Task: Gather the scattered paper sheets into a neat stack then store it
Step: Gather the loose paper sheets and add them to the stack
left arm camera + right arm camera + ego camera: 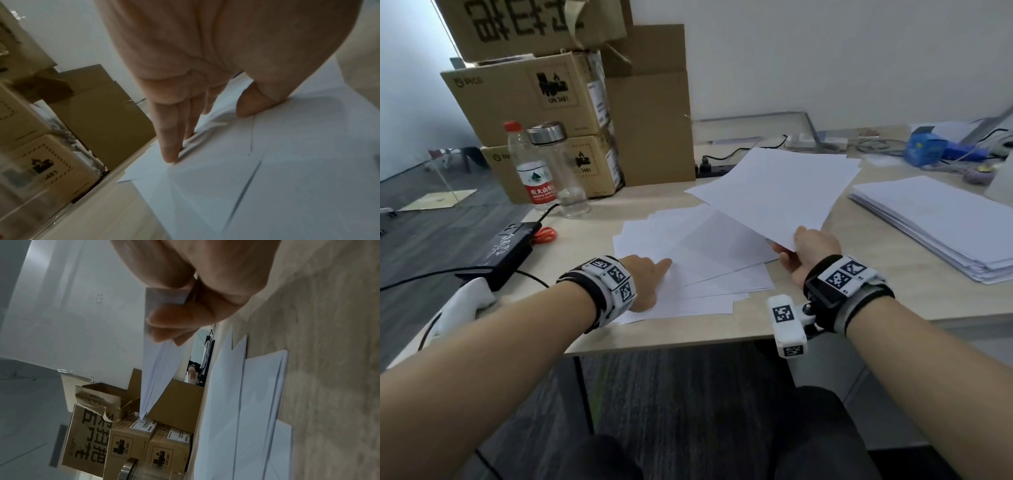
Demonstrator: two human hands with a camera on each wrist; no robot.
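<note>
The right hand (pixel 812 247) pinches a few loose white paper sheets (pixel 777 186) at their near corner, thumb on top and the curled fingers (pixel 164 331) underneath; the sheets are lifted clear of the pale wooden worktop (pixel 585 219) and slope up and away toward the wall; in the right wrist view the same sheets (pixel 156 369) show edge-on as a thin fan of several layers. The left hand (pixel 645 281) lies on the scattered white paper sheets (pixel 698 250) fanned out flat on the worktop; its fingers (pixel 170 142) are straight and press down with their tips on the paper (pixel 287 170), the thumb also touching it; they grasp nothing. These flat sheets overlap at differing angles, with corners sticking out toward the near edge of the worktop; the lifted sheets hang partly above their far right part.

To the right, well apart from both hands, a thick neat stack of white paper (pixel 941 222) rests on the worktop. At the far left stand stacked brown cardboard boxes (pixel 534 99); before them a clear plastic water bottle with a red cap and red label (pixel 530 168) and, just beside it, a clear glass bottle with a silver metal lid (pixel 561 168). A black rectangular power adapter (pixel 506 251) lies at the left edge of the worktop, orange-handled scissors (pixel 544 235) just beside it; a blue box (pixel 924 149) sits among cables at the far right.
</note>
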